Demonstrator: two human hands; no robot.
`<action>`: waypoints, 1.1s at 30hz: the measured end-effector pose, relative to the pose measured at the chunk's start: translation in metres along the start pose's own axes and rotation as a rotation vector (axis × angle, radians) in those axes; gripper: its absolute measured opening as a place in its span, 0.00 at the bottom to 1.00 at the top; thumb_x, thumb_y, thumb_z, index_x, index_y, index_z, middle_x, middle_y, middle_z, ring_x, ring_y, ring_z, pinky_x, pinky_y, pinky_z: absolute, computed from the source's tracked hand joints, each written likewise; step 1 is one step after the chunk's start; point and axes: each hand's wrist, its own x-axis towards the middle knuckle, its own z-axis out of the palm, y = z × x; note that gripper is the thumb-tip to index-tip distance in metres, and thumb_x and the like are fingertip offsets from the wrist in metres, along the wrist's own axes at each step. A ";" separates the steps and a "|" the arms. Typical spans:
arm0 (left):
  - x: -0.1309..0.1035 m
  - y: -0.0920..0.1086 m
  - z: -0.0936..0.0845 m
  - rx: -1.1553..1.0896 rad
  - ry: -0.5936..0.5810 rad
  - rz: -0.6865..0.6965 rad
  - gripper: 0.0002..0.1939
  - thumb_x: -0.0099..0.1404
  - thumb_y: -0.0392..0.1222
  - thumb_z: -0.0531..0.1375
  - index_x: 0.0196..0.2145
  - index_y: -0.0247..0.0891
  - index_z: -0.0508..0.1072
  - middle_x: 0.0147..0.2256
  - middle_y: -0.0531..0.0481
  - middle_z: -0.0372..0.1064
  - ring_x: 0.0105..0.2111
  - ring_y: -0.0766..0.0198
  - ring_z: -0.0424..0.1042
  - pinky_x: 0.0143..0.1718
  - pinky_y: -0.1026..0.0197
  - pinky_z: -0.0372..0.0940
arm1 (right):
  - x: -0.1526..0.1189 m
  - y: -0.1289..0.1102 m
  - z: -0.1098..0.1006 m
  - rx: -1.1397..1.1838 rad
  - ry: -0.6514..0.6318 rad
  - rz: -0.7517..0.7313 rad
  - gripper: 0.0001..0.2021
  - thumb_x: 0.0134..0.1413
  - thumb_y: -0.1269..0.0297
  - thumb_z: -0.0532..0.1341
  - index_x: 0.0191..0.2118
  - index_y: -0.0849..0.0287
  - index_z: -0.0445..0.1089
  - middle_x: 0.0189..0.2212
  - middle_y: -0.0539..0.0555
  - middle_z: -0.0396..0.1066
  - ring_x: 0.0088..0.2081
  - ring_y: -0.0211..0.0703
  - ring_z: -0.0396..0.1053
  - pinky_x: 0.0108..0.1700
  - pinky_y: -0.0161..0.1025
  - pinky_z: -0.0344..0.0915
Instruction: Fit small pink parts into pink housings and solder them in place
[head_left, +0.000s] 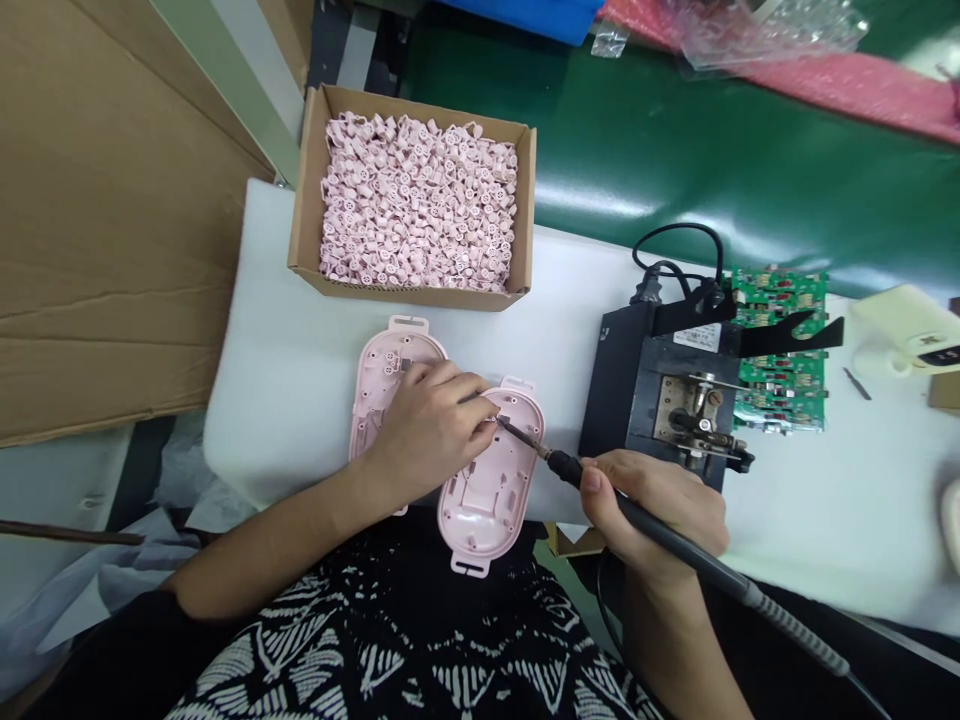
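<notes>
My right hand point(656, 505) is wrapped round the dark handle of a soldering iron point(667, 540). The iron's tip touches or nearly touches the upper part of a pink oval shell point(487, 490) near the table's front edge. My left hand point(439, 430) has its fingertips pressed together at that same spot; what they pinch is too small to make out. Beneath my left hand and to its left lies another pink shell point(369, 395), partly covered, with a small round pink piece in its upper part.
Behind the shells stands a cardboard box point(412, 295) full of small pink parts. A black device with a metal mechanism point(622, 380) is on the right, beside green circuit boards point(784, 390). Farther right is a pale yellow device point(907, 325). A green surface point(600, 150) runs along the back.
</notes>
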 end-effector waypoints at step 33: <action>-0.004 0.010 -0.014 0.052 -0.090 -0.001 0.08 0.72 0.42 0.60 0.46 0.42 0.77 0.54 0.49 0.72 0.49 0.54 0.69 0.50 0.47 0.60 | -0.016 0.020 0.005 0.150 0.316 0.023 0.03 0.54 0.71 0.66 0.30 0.60 0.74 0.24 0.50 0.75 0.22 0.42 0.74 0.22 0.37 0.71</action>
